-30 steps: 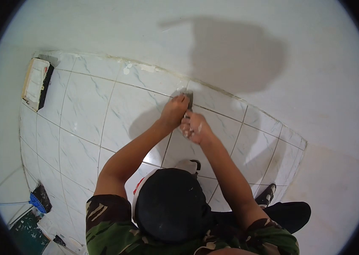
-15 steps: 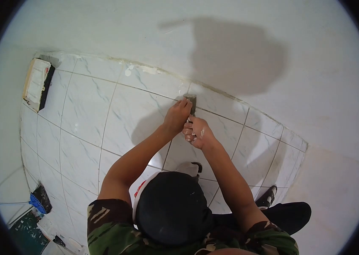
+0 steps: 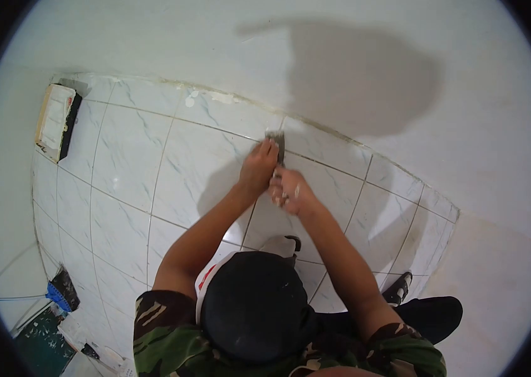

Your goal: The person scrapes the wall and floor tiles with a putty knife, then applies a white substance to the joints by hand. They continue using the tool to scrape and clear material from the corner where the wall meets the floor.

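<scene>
A flat-bladed scraper (image 3: 276,136) lies with its edge on the white marbled floor tiles (image 3: 199,166), close to the foot of the wall. My right hand (image 3: 292,191), with white smears on its fingers, is wrapped around the handle, which is mostly hidden. On the blade press the fingers of my left hand (image 3: 258,168), just ahead of the right one. White splotches (image 3: 221,98) mark the tiles near the wall, left of the scraper.
A white-coated tray (image 3: 57,119) stands by the left corner. At lower left are a blue broom head (image 3: 59,293) and a dark green board (image 3: 42,342). The white wall (image 3: 184,38) rises along the tiles' far edge. A sandalled foot (image 3: 399,289) is at lower right.
Both hands and the scraper have slid a little to the left along the tiles. My grip looks the same, and the view has shifted slightly.
</scene>
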{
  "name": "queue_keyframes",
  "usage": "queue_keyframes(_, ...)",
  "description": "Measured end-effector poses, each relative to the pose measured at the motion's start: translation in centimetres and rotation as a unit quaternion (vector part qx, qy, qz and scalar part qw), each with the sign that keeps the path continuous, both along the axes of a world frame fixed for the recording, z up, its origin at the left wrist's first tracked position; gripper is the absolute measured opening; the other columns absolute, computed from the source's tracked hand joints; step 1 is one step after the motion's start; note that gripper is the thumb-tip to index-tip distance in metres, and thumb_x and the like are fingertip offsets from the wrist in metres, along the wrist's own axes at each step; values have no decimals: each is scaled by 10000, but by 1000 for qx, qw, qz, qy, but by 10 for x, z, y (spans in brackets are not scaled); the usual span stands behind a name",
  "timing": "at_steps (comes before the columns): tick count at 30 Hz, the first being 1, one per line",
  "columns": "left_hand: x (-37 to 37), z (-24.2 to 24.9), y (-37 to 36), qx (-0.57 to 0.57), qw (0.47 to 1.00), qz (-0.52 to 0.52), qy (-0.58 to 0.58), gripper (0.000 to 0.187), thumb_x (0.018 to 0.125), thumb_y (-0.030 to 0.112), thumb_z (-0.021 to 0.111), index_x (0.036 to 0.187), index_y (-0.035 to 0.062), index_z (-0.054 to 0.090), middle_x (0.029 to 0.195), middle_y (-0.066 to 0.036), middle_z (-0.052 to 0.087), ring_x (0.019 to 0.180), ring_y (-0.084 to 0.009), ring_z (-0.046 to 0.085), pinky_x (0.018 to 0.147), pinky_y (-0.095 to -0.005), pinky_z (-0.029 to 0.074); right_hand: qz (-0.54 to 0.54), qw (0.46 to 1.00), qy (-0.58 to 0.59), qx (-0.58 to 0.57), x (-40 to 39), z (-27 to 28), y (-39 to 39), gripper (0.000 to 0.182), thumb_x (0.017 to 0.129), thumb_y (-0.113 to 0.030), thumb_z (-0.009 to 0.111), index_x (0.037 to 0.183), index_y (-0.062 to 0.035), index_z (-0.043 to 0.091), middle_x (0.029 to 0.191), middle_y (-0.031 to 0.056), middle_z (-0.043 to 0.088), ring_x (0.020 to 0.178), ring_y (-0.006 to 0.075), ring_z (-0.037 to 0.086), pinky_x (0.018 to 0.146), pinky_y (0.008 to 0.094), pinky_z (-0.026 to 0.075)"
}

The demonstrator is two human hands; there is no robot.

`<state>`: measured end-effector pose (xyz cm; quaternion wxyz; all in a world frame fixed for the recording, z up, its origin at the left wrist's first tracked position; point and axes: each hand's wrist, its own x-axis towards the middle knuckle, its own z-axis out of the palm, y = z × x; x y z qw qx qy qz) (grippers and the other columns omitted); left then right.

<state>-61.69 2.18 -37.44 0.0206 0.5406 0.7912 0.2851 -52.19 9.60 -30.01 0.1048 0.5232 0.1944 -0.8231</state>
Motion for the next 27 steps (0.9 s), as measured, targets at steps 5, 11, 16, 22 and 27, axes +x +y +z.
queue_keyframes(5, -17, 29, 13, -130, 988, 3, -85, 356, 723, 29, 607, 1070, -8, 534, 1109, -186, 575, 985, -328, 608, 775, -366, 535, -14, 1000, 15, -3, -21, 3, 16, 277, 955, -270, 421, 720, -128, 382, 550, -42, 296, 415, 73, 267, 340, 244, 197)
queue_keyframes(11, 4, -3, -7, 39, 999, 27, 13, 308, 724, 31, 607, 1018, 5, 520, 1028, -164, 576, 913, -349, 608, 709, -404, 530, -3, 1000, -2, -7, -6, 13, -9, 245, 952, -250, 406, 743, -126, 380, 538, -21, 301, 382, 102, 262, 341, 268, 217)
queue_keyframes(16, -34, 39, 18, -89, 988, 27, -121, 303, 740, 34, 596, 1030, -11, 523, 1021, -178, 580, 914, -357, 602, 717, -402, 527, 1, 999, 41, -27, -44, 0, 25, 347, 971, -310, 387, 666, -155, 327, 538, -57, 267, 405, 70, 232, 347, 245, 178)
queue_keyframes(22, 6, 8, -19, 9, 1000, 19, -22, 342, 705, 13, 621, 1034, -28, 539, 1029, -187, 581, 943, -344, 599, 767, -389, 520, 13, 1000, -5, -26, -2, 13, -16, 311, 961, -295, 404, 693, -148, 350, 538, -55, 265, 405, 72, 231, 344, 248, 188)
queue_keyframes(27, -23, 4, 5, -11, 999, 22, -35, 413, 648, -12, 659, 1046, -38, 553, 1061, -197, 578, 981, -336, 594, 833, -369, 511, 15, 999, -9, -40, -30, 0, 12, 326, 969, -277, 386, 664, -164, 357, 518, -54, 265, 393, 72, 228, 335, 245, 187)
